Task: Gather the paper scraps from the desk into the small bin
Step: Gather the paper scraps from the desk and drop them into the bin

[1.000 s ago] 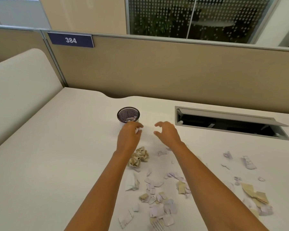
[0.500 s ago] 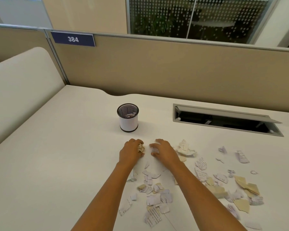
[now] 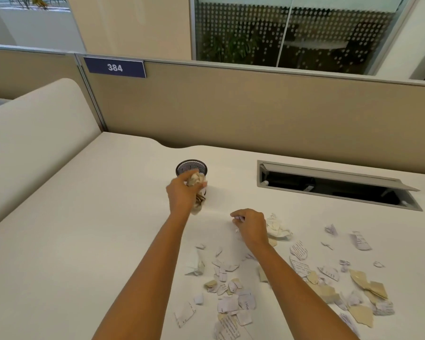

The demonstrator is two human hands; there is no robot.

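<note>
The small bin (image 3: 191,166), a white cup with a dark mesh rim, stands on the white desk (image 3: 84,229). My left hand (image 3: 182,195) is raised right in front of it, shut on a beige crumpled paper wad (image 3: 196,179) that covers part of the bin's front. My right hand (image 3: 252,227) hovers low over the desk to the right, fingers pinched on a small white scrap (image 3: 239,218). Several torn white and beige paper scraps (image 3: 233,298) lie between my forearms and out to the right. A white crumpled wad (image 3: 277,227) sits beside my right hand.
An open cable hatch (image 3: 334,186) with a raised lid is recessed in the desk at the right rear. A tan partition (image 3: 255,114) with a sign reading 384 closes the back. A cream curved side panel (image 3: 35,133) borders the left.
My left hand has lifted the beige wad from the desk and carried it up to the bin. My right hand stayed low and shifted a little to the right.
</note>
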